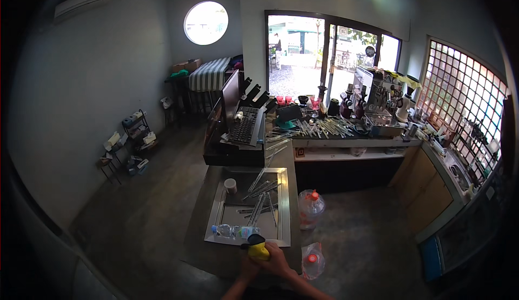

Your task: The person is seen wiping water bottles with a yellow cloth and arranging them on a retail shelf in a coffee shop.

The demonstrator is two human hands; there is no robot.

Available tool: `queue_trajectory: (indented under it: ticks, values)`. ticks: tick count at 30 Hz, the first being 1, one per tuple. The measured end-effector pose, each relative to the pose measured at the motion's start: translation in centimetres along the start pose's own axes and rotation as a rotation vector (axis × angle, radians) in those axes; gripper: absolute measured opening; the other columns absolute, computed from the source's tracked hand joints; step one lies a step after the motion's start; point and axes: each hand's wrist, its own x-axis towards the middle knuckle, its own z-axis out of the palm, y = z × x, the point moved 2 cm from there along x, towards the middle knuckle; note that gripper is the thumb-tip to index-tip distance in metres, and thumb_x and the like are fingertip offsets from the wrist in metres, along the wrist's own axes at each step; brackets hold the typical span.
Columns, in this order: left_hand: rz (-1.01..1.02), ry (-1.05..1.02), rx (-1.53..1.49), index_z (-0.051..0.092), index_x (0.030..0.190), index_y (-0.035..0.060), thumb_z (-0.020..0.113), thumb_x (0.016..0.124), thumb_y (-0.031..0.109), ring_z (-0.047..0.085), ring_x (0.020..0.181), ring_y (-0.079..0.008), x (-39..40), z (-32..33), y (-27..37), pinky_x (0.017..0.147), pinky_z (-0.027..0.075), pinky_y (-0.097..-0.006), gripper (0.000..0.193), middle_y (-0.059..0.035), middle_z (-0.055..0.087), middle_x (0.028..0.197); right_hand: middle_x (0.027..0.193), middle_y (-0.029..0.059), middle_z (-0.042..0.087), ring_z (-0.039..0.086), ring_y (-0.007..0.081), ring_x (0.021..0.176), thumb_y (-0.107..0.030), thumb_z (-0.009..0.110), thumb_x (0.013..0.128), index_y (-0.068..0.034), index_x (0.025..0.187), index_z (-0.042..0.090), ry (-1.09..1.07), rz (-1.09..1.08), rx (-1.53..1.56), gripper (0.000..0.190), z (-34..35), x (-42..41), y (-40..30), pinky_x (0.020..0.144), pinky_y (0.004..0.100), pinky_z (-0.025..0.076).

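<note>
Low in the view, my right hand (275,257) grips a yellow and black object (258,251), which looks like yellow cloth around a dark cup-shaped thing. My left hand (248,264) holds the same object from the left and is partly hidden by it. Just beyond my hands, a clear plastic bottle (232,230) with a blue cap lies on its side across the near edge of a metal-framed panel (284,202) in the counter. A small pale jar (230,185) stands on the panel's far left. Several thin, wrapped stick-like pieces (256,210) lie scattered there.
A keyboard (245,126) and a monitor (230,91) stand past the panel. More thin sticks (324,127) cover the back counter, near an espresso machine (381,115). On the floor at right are a large water bottle (311,211) and a bagged one (313,265).
</note>
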Motion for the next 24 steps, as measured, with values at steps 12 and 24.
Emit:
queue_trajectory:
  ticks: [12, 24]
  values:
    - [0.068, -0.019, -0.243, 0.07, 0.118, 0.0046, 0.081, 0.089, 0.026, 0.074, 0.111, -0.0258, -0.5, 0.6, 0.6, 0.093, 0.059, -0.045, 0.037, -0.0116, 0.076, 0.115, 0.116, 0.0171, 0.071, 0.066, 0.0343, 0.109, -0.04, 0.097, 0.073, -0.003, 0.124, 0.067, -0.057, 0.079, 0.028, 0.07, 0.2, -1.1, 1.2, 0.098, 0.0433, 0.051]
    - [-0.015, -0.189, -0.244, 0.065, 0.131, 0.0049, 0.075, 0.094, 0.02, 0.069, 0.122, -0.0273, -1.4, 2.1, -4.0, 0.105, 0.054, -0.0444, 0.042, -0.0119, 0.071, 0.13, 0.125, 0.0187, 0.068, 0.065, 0.0346, 0.117, -0.042, 0.097, 0.075, -0.004, 0.14, 0.059, -0.04, 0.188, 0.092, 0.084, 1.0, -2.6, 3.2, 0.103, 0.044, 0.051]
